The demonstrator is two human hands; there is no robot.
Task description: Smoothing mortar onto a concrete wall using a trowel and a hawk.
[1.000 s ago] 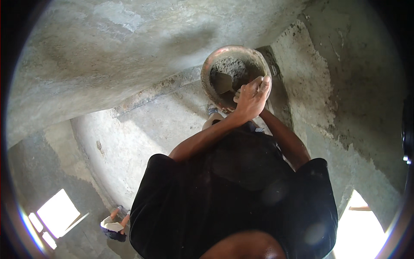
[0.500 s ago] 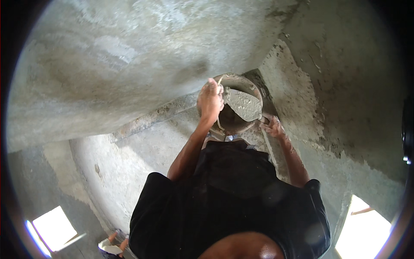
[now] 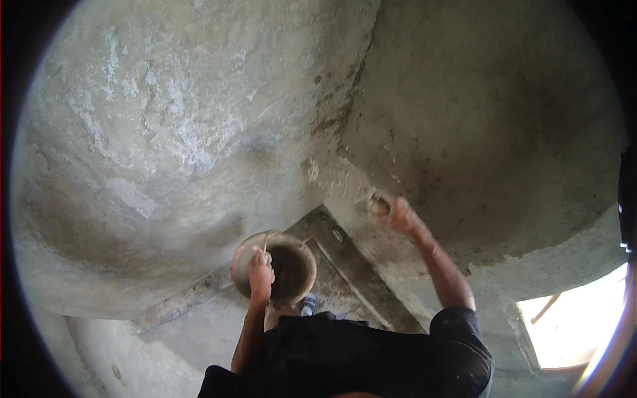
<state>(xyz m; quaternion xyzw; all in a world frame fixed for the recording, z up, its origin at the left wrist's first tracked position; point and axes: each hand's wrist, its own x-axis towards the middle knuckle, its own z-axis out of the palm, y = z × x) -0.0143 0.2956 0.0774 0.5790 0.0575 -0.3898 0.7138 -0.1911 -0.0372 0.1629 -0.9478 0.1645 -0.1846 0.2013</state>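
Note:
My left hand [image 3: 261, 273] is closed round the handle of a round bucket [image 3: 308, 272] and holds it up in front of me. Its inside is dark, with wet grey mortar smeared on the wall. My right hand [image 3: 400, 215] is raised against the right-hand wall, fingers wrapped round a trowel [image 3: 379, 206]. The trowel is blurred and seen nearly end-on, so its blade and any mortar on it hardly show. Just beside it, fresh mortar [image 3: 342, 178] lies on the wall near the corner.
Two rough cement walls, the left wall [image 3: 166, 132] and the right wall [image 3: 491, 132], meet at a corner ahead. A dark ledge or board [image 3: 358, 272] runs along the foot of the right wall. My shoe [image 3: 309, 304] shows below the bucket. A bright window opening [image 3: 570, 325] is at lower right.
My right hand has lifted the mortar-loaded trowel out of the bucket and swung it up to the right wall. The view has shifted, so bucket and left hand appear lower and further left.

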